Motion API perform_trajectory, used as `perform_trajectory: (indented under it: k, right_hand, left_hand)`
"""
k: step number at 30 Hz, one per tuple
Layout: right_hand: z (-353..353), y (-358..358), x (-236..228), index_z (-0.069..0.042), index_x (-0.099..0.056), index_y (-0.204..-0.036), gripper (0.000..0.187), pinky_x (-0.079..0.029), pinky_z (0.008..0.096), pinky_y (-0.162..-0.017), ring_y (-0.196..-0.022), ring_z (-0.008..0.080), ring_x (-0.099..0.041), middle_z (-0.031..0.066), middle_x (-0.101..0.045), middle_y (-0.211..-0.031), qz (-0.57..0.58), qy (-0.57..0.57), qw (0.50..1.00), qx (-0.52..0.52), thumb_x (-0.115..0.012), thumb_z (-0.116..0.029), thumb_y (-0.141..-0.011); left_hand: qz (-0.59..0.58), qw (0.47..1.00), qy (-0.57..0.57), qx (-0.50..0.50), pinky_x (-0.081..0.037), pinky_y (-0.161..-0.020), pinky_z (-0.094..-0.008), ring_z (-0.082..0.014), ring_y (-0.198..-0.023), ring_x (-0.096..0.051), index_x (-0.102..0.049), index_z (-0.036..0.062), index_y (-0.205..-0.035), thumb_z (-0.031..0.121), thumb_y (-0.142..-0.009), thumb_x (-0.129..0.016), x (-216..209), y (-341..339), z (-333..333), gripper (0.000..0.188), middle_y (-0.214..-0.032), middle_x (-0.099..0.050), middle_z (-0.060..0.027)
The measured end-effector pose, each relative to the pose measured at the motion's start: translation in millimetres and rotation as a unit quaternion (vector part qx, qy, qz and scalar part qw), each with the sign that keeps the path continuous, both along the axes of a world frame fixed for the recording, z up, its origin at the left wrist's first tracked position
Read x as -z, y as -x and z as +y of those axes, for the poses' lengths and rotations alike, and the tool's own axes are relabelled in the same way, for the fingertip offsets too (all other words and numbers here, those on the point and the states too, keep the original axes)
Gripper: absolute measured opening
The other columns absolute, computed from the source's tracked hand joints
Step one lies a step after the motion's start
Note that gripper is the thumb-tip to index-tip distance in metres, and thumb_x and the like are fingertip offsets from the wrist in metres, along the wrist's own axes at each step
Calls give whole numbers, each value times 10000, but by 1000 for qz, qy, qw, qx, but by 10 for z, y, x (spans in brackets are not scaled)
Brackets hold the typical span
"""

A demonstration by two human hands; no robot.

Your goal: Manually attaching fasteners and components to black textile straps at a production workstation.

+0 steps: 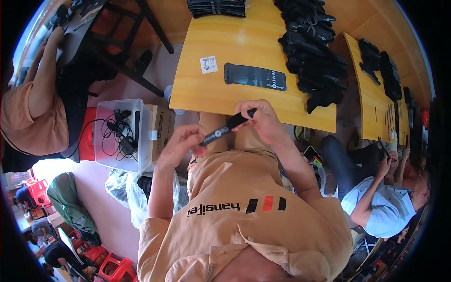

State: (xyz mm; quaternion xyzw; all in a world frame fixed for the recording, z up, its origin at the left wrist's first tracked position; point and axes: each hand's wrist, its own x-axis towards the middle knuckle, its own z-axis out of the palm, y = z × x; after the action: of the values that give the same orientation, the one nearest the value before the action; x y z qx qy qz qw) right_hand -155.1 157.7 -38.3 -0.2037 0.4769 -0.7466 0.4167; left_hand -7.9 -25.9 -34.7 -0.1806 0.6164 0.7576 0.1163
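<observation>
A narrow black strap with pale printing [218,134] stretches at a slant between my hands, over my lap and short of the table's front edge. Its lower end is pinched in the fingers of my left hand [184,144]. My right hand [263,121] grips the other, higher end, where part of the band is hidden by the fingers. Beyond my hands, a flat dark strip with a row of pale marks [253,76] lies on the yellow table [197,96]. A white printed label [208,65] is to its left.
Black bundled pieces [314,61] are heaped along the table's right side; a banded black stack [217,8] sits at the far edge. To the left, a clear bin [117,160] holds tangled cables beside a cardboard box [162,131]. Co-workers sit left and right.
</observation>
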Motion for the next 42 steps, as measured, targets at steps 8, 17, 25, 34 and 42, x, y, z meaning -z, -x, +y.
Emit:
perform_trajectory:
  k: [8, 17, 25, 34, 42]
  right_hand:
    - [-46, -188, 40, 54, -531, -762, 145, -503, 238, -641, -682, 94, -562, 49, -530, -772, 57, -2, 992, -109, -400, 9, -807]
    - [412, 158, 95, -74, -509, -845, 117, -517, 288, -531, -557, 167, -592, 11, -460, -615, -162, -10, 965, 204, -416, -134, -882]
    - [1049, 561, -324, -94, -432, -766, 235, -449, 211, -558, -585, 111, -446, -5, -415, -671, -163, 129, 949, 237, -471, -267, -920]
    - [1611, 669, -892, -76, -376, -720, 197, -427, 197, -509, -658, 131, -414, 50, -385, -684, -18, 218, 962, 164, -540, -76, -830]
    - [1452, 551, -880, -17, -442, -553, 233, -452, 215, -489, -531, 131, -538, 97, -502, -655, 393, -104, 901, 147, -486, -61, -778]
  left_hand:
    - [-45, 998, -25, 31, -482, -546, -203, -105, -592, -605, -593, -3, -863, 281, -894, -545, -4, 64, 171, 290, -694, -625, -74]
    - [-29, 999, -25, -32, -253, -366, -192, -50, -367, -361, -552, 16, -647, 229, -863, -575, -79, -276, -386, 304, -499, -465, -1]
    - [40, 971, -126, -200, -195, -361, -191, -40, -354, -301, -540, 26, -678, 187, -854, -576, 77, -864, -829, 241, -507, -455, 0]
    - [94, 920, -193, -329, -223, -446, -206, -54, -481, -273, -494, 62, -775, 277, -923, -469, 176, -992, -1227, 262, -559, -325, 51]
    - [73, 945, -160, -276, -371, -540, -183, -52, -626, -453, -588, 16, -1062, 192, -887, -552, 595, -10, -445, 250, -830, -583, 4]
